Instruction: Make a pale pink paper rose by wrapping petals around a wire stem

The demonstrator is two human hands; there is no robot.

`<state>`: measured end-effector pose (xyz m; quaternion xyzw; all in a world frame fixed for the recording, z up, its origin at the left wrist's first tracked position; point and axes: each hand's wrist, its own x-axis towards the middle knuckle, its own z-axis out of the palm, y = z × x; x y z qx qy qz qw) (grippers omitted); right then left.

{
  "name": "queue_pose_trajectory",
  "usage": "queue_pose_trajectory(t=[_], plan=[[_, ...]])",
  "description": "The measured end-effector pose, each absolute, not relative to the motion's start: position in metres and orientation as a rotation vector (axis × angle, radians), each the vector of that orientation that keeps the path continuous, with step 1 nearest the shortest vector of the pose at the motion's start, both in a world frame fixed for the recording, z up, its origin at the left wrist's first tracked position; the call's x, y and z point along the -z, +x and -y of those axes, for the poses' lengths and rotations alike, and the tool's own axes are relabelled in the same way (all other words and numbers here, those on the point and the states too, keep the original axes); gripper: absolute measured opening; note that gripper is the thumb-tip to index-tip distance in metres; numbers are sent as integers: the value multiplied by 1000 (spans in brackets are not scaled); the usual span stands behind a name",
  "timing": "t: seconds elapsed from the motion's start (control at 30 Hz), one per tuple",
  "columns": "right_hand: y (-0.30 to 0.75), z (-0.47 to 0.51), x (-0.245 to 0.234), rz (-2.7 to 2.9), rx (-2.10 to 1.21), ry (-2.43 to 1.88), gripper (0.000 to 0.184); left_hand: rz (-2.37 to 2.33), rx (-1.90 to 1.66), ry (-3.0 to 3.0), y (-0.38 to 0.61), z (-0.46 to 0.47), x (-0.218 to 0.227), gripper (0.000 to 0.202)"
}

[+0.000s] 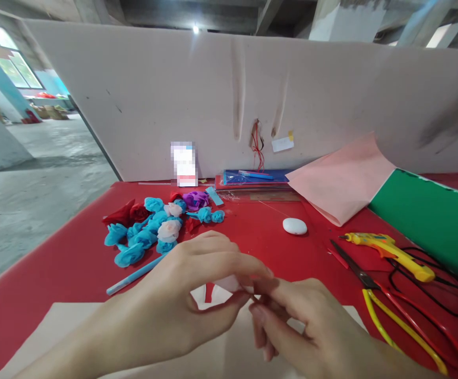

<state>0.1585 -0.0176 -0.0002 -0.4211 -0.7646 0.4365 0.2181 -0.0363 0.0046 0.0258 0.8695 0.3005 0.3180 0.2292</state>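
Your left hand (197, 273) is curled, thumb and fingers brought together on a small pale piece (227, 283), petal-like and thin. Your right hand (299, 308) meets it, thumb and index drawn in on the near end of the same piece; exact contact is partly hidden. Piece sits between your hands, off the surface (67, 258), above a pale sheet (43, 331).

Step in hand, my read: fine two-handed shaping at the fingertips. Next move calls for a light, steady pinch, left anchoring, right working the end; squeeze too hard and the piece could crease.

Counts, left to right:
- Blue flowers (129, 255): heaped and overlapping, several, no exact count.
- Red flowers (139, 212): at least two at the heap's left; other red bits poke out further right.
- Blue stick (132, 276): one, just below the heap, partly behind your left hand.
- Pale pink flowers (169, 230): two, on the heap.
- Phone (185, 167): one, upright against the partition (153, 100), screen blurred out.
- Purple flower (196, 200): one.
- Light-blue strip (214, 196): one.
- White case (295, 226): one, well apart from the heap.
- Pink sheet (339, 184): one, standing tilted.
- Scissors (366, 281): one pair.
- Yellow glue gun (390, 251): one, lying just beyond the scissors.
- Green board (429, 221): one.
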Motion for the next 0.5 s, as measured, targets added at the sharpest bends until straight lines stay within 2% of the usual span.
queue_pose_trajectory(t=[0.23,0.5], plan=[[156,18,0,2296,-807,-1214,30,-845,-910,2389,-35,-4,-25,28],[157,17,-5,2269,-886,-1221,27,-876,-977,2415,-35,-4,-20,33]])
